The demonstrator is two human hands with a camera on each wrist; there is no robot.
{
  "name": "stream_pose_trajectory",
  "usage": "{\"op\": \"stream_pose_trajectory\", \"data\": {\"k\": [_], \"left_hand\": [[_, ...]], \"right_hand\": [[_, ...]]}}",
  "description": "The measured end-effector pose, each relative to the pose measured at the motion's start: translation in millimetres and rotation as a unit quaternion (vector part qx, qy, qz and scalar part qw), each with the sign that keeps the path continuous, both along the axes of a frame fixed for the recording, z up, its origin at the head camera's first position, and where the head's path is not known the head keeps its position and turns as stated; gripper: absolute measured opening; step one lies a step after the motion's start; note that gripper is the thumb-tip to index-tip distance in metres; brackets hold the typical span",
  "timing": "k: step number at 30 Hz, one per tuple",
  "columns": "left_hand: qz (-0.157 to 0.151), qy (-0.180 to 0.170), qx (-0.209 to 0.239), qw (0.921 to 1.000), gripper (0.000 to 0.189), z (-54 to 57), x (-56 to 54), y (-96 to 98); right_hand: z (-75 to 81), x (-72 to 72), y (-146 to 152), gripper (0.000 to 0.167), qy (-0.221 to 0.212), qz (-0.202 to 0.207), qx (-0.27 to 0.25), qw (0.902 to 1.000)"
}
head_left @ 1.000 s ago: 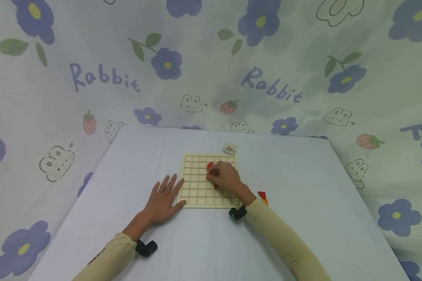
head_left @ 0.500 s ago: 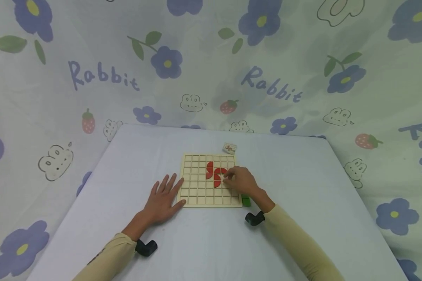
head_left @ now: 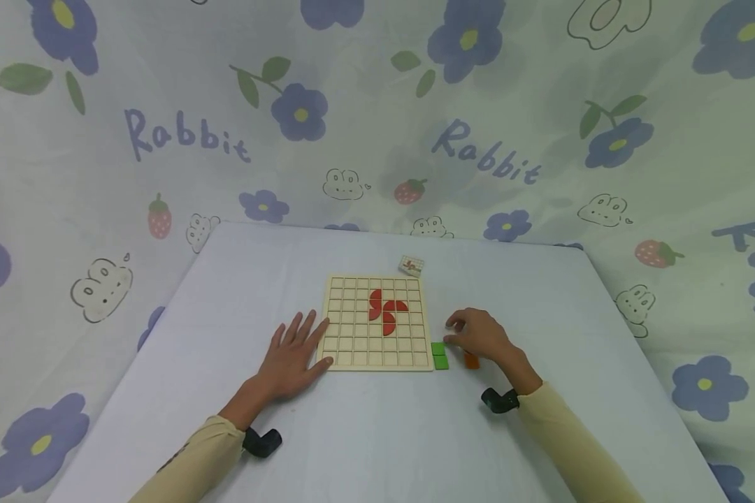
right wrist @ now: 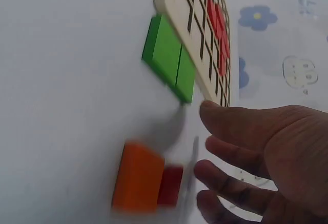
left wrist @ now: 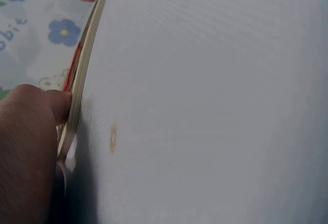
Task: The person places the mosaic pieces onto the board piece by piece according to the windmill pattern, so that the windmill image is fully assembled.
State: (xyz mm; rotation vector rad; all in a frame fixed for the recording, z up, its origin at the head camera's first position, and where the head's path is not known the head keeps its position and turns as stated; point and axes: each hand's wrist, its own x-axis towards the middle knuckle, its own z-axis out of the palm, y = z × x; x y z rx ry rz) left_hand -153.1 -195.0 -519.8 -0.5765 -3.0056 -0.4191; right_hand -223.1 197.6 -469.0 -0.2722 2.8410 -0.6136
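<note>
A pale wooden grid board (head_left: 346,344) lies on the white table. Several red rounded pieces (head_left: 375,304) sit in cells around its middle. My left hand (head_left: 291,365) rests with spread fingers at the board's left edge, its thumb touching the near corner. Off the board's right side, my right hand (head_left: 483,337) hovers with loosely bent fingers that hold nothing. Two green squares (head_left: 440,356) lie against the board's lower right edge. Close below the right hand is an orange block (right wrist: 137,178), with a red block (right wrist: 171,185) beside it in the right wrist view.
Behind the board's far right corner stands a small box or card stack (head_left: 412,265) with a printed red pattern. A patterned curtain (head_left: 352,140) rises behind the table. A black wrist device (head_left: 261,443) sits at the left sleeve, another at the right.
My right hand has moved right, off the board and over to the loose blocks. The red pieces and the green squares have come into full view. The left hand has stayed put.
</note>
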Motion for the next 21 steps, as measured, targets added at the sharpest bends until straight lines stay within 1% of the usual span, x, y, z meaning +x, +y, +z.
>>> {"op": "stream_pose_trajectory", "data": {"k": [7, 12, 16, 21], "left_hand": [[0.0, -0.003, -0.003, 1.0, 0.077, 0.3, -0.2, 0.3], [0.001, 0.0, -0.005, 1.0, 0.076, 1.5, 0.3, 0.8], [-0.003, 0.01, 0.007, 0.9999, 0.076, -1.1, 0.1, 0.3], [-0.004, 0.016, 0.008, 0.9998, 0.076, -4.6, -0.3, -0.1]], "right_hand": [[6.7, 6.8, 24, 0.03, -0.032, 0.0, 0.015, 0.9994], [10.3, 12.6, 33, 0.03, -0.054, 0.02, 0.015, 0.9982], [7.0, 17.0, 40, 0.024, -0.077, 0.037, -0.013, 0.9963], [4.2, 19.6, 43, 0.019, -0.09, 0.052, -0.07, 0.9921]]}}
